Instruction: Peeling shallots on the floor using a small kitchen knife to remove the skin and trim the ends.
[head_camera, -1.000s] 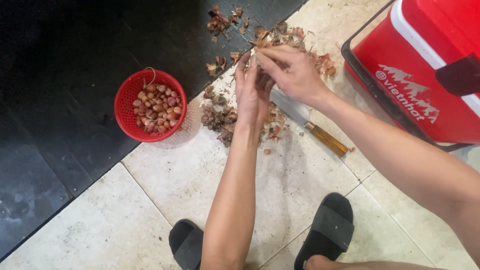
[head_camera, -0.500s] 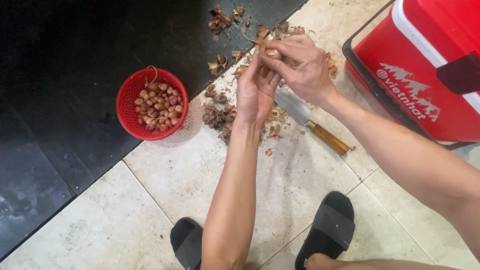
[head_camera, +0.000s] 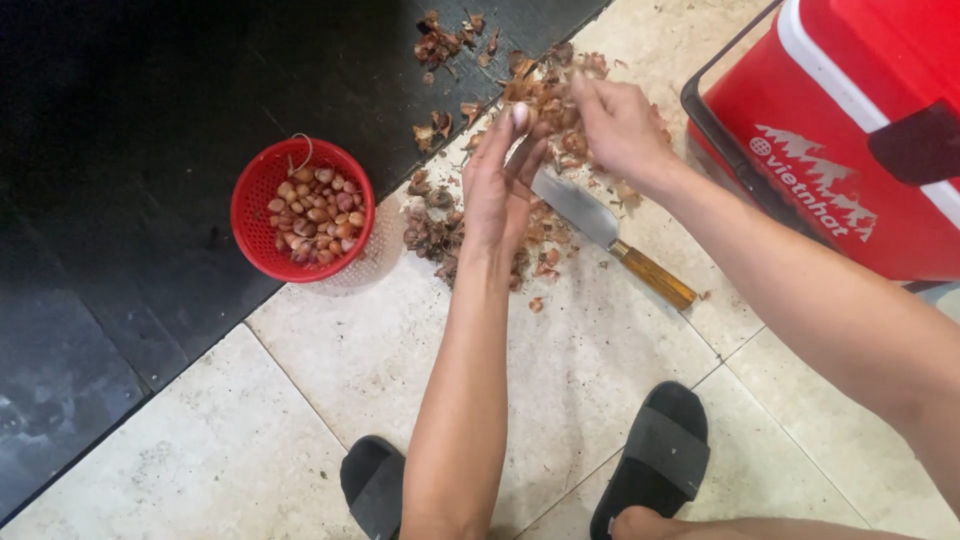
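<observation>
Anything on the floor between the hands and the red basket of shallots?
Nothing tall. Between the left hand and the red basket lies only a low heap of dark peelings on bare tile. The knife lies on the other side.

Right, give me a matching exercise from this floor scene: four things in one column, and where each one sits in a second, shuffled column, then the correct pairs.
Things:
1. red basket
2. knife
3. red cooler box
4. black sandals

Places:
A. at the bottom edge, on the pale tiles
B. at the upper right, beside the right hand
C. flat on the tile among the peels, just right of the left hand
D. to the left, where dark floor meets pale tile, holding small shallots

Pairs: 1-D, 2-C, 3-B, 4-A
</observation>
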